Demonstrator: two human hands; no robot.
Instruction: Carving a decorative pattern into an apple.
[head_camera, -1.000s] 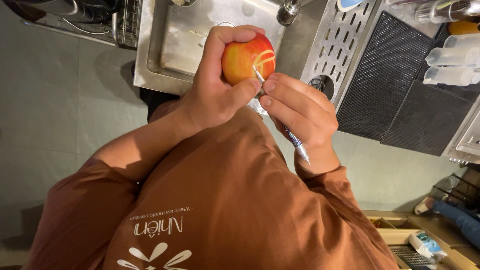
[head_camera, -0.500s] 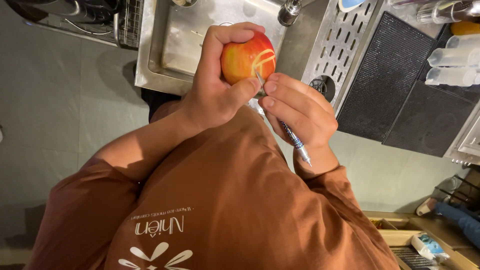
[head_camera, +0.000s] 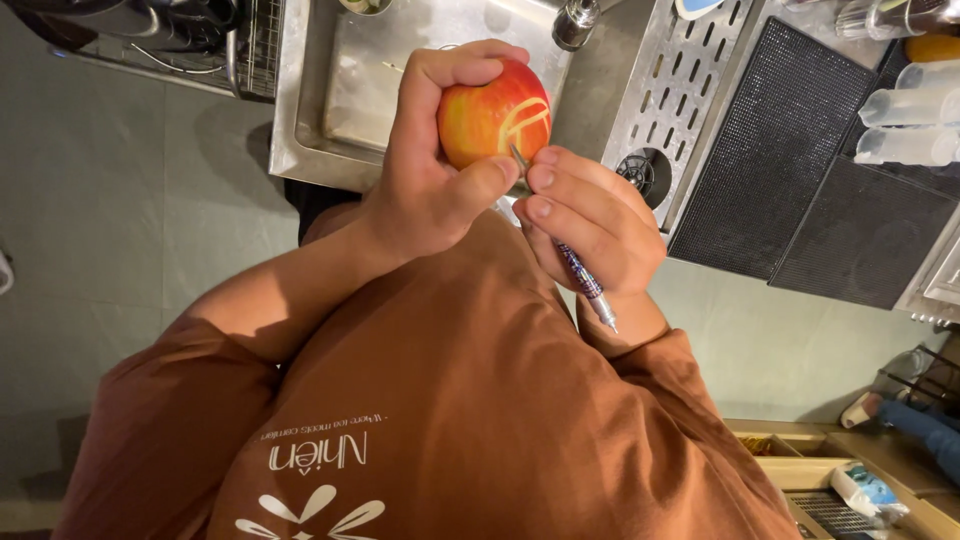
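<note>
The left hand (head_camera: 430, 175) clenched the apple (head_camera: 490, 120); the right hand (head_camera: 590, 225), at 4 o'clock, gripped a thin carving tool (head_camera: 575, 270). A slip risked nicking the thumb.

The carved pale line on the apple (head_camera: 492, 118) now reads a little longer, curling into a fuller loop than it did a second ago. The knife (head_camera: 583, 280) tip has crept slightly along that groove, and the right hand (head_camera: 590, 225) has nudged with it. The left hand (head_camera: 440, 160) seems to have turned the fruit a touch, though the shift is small enough that it may be the camera.
</note>
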